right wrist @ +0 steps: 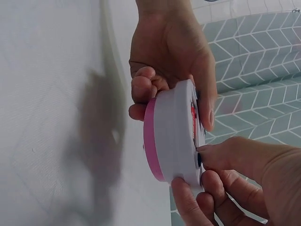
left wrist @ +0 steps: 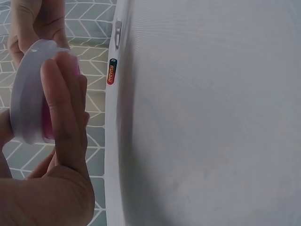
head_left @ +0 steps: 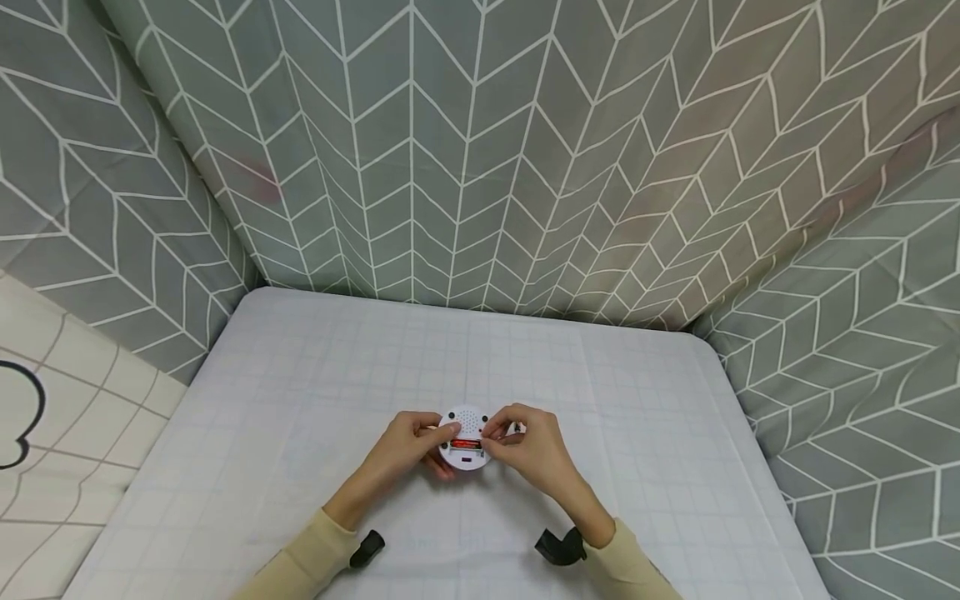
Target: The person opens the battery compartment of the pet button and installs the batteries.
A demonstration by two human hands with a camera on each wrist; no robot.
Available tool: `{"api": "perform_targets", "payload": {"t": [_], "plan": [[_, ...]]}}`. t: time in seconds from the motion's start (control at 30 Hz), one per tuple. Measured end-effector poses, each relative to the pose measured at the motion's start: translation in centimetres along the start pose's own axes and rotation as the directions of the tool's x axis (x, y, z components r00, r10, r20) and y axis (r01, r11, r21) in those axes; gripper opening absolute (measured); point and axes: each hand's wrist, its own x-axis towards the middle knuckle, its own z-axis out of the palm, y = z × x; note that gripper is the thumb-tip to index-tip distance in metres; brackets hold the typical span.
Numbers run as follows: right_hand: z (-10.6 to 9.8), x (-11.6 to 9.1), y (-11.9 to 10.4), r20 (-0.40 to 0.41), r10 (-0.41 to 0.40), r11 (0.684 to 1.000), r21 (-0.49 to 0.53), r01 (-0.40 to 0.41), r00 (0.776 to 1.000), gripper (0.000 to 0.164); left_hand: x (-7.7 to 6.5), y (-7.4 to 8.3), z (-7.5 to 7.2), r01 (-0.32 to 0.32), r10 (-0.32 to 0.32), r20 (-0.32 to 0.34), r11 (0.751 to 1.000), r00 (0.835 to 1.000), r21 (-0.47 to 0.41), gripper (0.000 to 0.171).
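Observation:
A round white battery-powered device (head_left: 467, 461) with a pink front (right wrist: 151, 141) is held up over the table, its back facing up. Its back shows speaker holes, dark round feet and an uncovered battery compartment with a red battery (head_left: 466, 444) in it. My left hand (head_left: 408, 444) grips the left side, thumb on the back and fingers beneath the pink front. At the right edge my right hand (head_left: 531, 446) pinches the device beside the compartment, thumb on the back and a finger against the rim. Whether a small part sits between those fingertips, I cannot tell.
On the white table (head_left: 337, 358) lie a loose black and red battery (left wrist: 111, 71) and a small metallic item (left wrist: 118, 34), beyond the device in the left wrist view. Black wrist mounts (head_left: 561, 547) sit at both sleeves. Patterned grey curtains (head_left: 450, 167) surround the table.

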Motion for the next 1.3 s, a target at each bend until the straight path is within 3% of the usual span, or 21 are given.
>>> {"api": "perform_targets", "payload": {"t": [0.27, 0.5, 0.63, 0.8, 1.0, 1.13, 1.3], "plan": [[-0.5, -0.1, 0.4, -0.028, -0.019, 1.0, 0.004, 0.02, 0.999, 0.014, 0.3, 0.0, 0.1, 0.014, -0.01, -0.063, 0.997, 0.998, 0.074, 0.042], [-1.7, 0.6, 2.4, -0.162, -0.091, 0.979, -0.196, 0.059, 0.982, 0.012, 0.5, 0.0, 0.0, 0.048, -0.041, -0.083, 0.995, 0.996, 0.084, 0.041], [-2.2, 1.1, 3.8, -0.179, -0.094, 0.959, -0.279, 0.041, 0.979, 0.012, 0.4, 0.1, 0.0, 0.044, -0.038, -0.077, 0.996, 0.996, 0.074, 0.04], [-2.3, 1.7, 5.0, -0.153, -0.072, 0.935, -0.354, 0.014, 0.986, 0.013, 0.4, 0.2, 0.1, 0.054, -0.047, -0.084, 0.995, 0.995, 0.082, 0.041], [-2.9, 2.2, 6.7, -0.02, -0.191, 0.873, -0.461, 0.161, 0.981, 0.029, 0.5, 0.1, 0.0, 0.057, -0.05, -0.087, 0.995, 0.995, 0.08, 0.041], [-3.0, 2.5, 7.3, 0.066, -0.219, 0.85, -0.478, 0.224, 0.974, 0.021, 0.6, 0.1, -0.1, 0.065, -0.056, -0.095, 0.994, 0.994, 0.093, 0.041], [-2.9, 2.7, 7.4, 0.097, -0.238, 0.84, -0.48, 0.255, 0.967, 0.016, 0.6, 0.0, -0.2, 0.083, -0.075, -0.097, 0.992, 0.992, 0.09, 0.04]]}}
